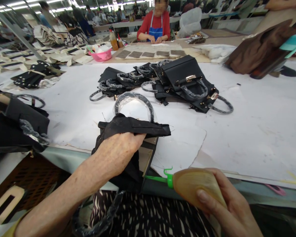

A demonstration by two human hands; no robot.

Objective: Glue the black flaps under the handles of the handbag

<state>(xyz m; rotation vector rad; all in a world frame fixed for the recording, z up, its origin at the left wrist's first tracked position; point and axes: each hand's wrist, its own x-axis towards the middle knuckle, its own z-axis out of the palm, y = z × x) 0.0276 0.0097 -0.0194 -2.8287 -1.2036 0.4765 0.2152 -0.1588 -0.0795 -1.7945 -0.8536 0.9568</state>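
My left hand (119, 151) grips the lining and edge of a black handbag (148, 126) at the front edge of the table. One of the bag's plastic-wrapped handles (134, 97) stands up behind the hand; another hangs down over my lap. Wrapped round a squeezed, amber glue bottle (194, 184) is my right hand (227, 200). The bottle lies on its side, its green nozzle (156, 178) pointing left with the tip at the bag's open edge. Whether glue is coming out is too small to tell. My left fingertips are hidden by the black fabric.
Several black handbags (185, 82) with wrapped handles lie piled on the white-covered table (261, 131). Another black bag (19, 121) stands at left, above a brown plastic crate (37, 181). A pink basin (101, 55) sits farther back. A person in red (154, 28) works across the table.
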